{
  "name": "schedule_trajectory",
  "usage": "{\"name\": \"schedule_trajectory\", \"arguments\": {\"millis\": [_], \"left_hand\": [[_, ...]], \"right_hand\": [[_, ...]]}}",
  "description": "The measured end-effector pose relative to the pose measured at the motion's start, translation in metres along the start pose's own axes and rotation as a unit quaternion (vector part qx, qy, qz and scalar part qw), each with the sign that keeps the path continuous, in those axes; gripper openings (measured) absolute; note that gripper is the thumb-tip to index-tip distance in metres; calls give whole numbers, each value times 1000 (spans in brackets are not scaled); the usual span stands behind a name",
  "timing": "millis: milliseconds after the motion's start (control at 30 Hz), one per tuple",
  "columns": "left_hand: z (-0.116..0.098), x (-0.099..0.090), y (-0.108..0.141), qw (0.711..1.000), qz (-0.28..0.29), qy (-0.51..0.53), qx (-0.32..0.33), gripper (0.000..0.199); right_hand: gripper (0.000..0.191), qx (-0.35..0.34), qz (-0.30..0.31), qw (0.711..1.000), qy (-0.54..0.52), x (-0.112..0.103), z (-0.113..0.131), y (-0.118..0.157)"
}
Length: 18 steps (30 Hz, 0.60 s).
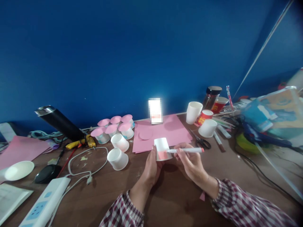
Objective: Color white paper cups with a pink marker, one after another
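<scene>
My left hand (152, 165) is closed around a white paper cup (162, 144), which is held upside down above the brown table. Pink colouring covers part of the cup's lower wall. In my right hand (190, 162) is a white marker pen (189, 150) with a reddish end pointing right. Its tip meets or nearly meets the cup beside the pink area. Just behind the cup lie sheets of pink paper (175, 129), with a pink paper disc (145, 135) on them. Black scissors (204, 143) rest to the right of my right hand.
Several cups topped with pink discs (126, 126) stand left of the paper, near two plain white cups (117, 159). A glue gun (81, 142), cables and a power strip (44, 201) occupy the left. More cups (207, 128) and a plastic bag (274, 116) are at right.
</scene>
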State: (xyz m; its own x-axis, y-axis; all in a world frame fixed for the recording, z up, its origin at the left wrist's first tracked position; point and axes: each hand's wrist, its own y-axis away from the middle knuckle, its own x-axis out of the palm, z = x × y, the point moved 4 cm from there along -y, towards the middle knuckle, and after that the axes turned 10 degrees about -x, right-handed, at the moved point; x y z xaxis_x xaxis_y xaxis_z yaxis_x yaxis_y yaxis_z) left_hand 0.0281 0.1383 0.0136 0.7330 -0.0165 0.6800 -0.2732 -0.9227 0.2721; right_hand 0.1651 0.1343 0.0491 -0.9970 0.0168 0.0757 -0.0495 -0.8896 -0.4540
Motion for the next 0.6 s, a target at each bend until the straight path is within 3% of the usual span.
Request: {"name": "schedule_trajectory", "arguments": {"millis": [600], "left_hand": [[1,-1,0,999,-17,-30,13,56]], "right_hand": [[36,4,-2,1000,4,0,-4,1]]}}
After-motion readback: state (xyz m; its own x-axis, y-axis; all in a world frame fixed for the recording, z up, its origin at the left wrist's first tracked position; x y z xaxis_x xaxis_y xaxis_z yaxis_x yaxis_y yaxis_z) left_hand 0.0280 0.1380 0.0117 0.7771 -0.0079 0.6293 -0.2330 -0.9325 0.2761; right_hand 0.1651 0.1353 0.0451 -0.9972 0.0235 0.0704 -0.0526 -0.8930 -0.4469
